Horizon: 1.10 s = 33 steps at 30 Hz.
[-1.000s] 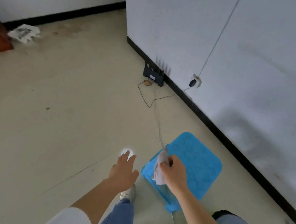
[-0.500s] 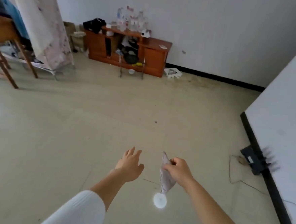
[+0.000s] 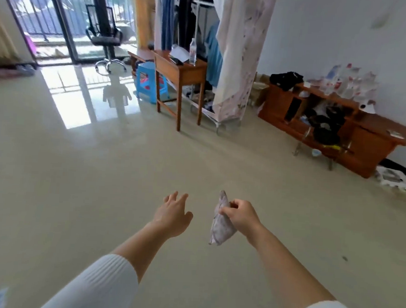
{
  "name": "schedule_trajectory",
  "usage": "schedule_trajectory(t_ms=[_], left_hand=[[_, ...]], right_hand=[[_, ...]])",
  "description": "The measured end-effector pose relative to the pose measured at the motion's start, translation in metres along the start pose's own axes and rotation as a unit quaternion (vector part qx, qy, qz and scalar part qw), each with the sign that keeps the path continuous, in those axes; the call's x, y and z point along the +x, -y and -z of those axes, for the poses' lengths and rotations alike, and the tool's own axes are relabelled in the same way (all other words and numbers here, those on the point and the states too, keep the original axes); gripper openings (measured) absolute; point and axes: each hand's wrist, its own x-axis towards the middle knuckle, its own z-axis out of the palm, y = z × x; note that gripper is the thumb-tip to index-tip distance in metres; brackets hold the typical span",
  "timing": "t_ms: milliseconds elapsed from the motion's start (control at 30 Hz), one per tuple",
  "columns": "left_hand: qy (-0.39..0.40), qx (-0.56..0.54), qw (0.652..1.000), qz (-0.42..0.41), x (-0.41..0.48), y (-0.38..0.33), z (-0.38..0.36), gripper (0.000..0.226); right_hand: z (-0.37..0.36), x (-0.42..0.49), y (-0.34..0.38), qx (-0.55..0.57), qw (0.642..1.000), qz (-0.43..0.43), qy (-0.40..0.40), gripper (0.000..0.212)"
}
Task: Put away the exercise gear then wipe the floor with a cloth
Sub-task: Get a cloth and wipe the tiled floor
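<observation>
Right hand (image 3: 239, 217) at lower centre, fingers (image 3: 228, 209) pinching cloth (image 3: 221, 225) near its top, cloth hanging below them above floor (image 3: 75, 181), left hand (image 3: 172, 214) beside it, fingers spread, empty.

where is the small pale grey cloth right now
In the head view the small pale grey cloth hangs just right of centre, pinched by the right hand above the glossy beige floor, with the empty left hand to its left.
</observation>
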Motion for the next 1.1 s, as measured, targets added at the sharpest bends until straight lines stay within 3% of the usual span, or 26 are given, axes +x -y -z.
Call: schedule_trajectory(t_ms=[167, 500, 633, 900, 1100], left_hand=[[-0.052, -0.013, 0.995, 0.088, 0.057, 0.100, 0.073, 0.061], [-0.173, -0.048, 0.965, 0.192, 0.245, 0.248, 0.214, 0.059], [-0.196, -0.055, 0.951, 0.234, 0.329, 0.293, 0.279, 0.057], [-0.258, -0.062, 0.925, 0.272, 0.470, 0.397, 0.398, 0.054], [-0.296, -0.057, 0.913, 0.275, 0.587, 0.513, 0.483, 0.053]], right_hand=[[-0.092, 0.081, 0.096, -0.055, 0.995, 0.056, 0.068, 0.026], [-0.250, 0.313, 0.290, -0.131, 0.957, 0.182, 0.182, 0.015], [-0.296, 0.404, 0.372, -0.124, 0.951, 0.186, 0.212, 0.012], [-0.406, 0.539, 0.515, -0.142, 0.930, 0.223, 0.254, 0.010], [-0.523, 0.648, 0.624, -0.148, 0.916, 0.253, 0.274, 0.008]])
